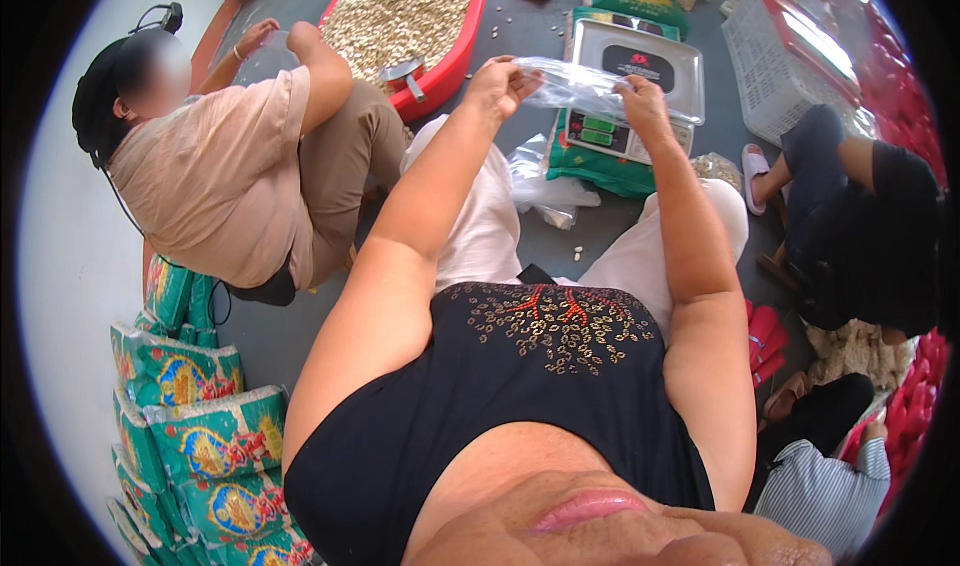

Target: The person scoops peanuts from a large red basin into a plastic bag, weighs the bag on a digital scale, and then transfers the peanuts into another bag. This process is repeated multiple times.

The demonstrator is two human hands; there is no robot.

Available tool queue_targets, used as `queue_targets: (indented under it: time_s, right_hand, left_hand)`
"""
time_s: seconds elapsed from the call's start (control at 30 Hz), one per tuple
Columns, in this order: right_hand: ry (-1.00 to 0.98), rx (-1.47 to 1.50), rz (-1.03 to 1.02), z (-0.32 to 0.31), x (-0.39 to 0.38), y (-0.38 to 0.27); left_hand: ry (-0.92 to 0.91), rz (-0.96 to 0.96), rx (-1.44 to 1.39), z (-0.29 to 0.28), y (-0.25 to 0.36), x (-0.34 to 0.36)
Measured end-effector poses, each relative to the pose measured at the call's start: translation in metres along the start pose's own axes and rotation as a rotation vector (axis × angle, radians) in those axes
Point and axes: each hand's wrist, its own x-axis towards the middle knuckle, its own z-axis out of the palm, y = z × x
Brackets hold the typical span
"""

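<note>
A clear plastic bag (572,86) is stretched sideways between my hands, in front of a scale. My left hand (503,86) is closed on one end of it. My right hand (646,108) pinches the other end, over the near part of the scale. The bag looks flat, with nothing seen inside. The electronic scale (690,76) has a square steel pan and a green-lit display, and it rests on a green package (600,170). More clear bags (545,184) lie on the floor between my knees.
At left, a large red basin (470,41) holds pale seeds and a metal scoop (405,71). A co-worker (220,156) sits beside it. Green packages (215,431) are stacked by the wall. A white plastic crate (765,76) and other people (870,236) are at right.
</note>
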Motion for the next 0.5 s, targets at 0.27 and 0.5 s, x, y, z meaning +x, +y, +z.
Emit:
queue_targets:
  time_s: [0.27,0.5]
  right_hand:
    - [0.110,0.484,0.420,-0.027,0.009,-0.001]
    - [0.093,0.391,0.302,-0.012,0.005,0.008]
  left_hand:
    - [-0.539,0.204,0.705,0.050,0.006,-0.080]
    - [-0.345,0.651,1.434,0.027,-0.028,-0.070]
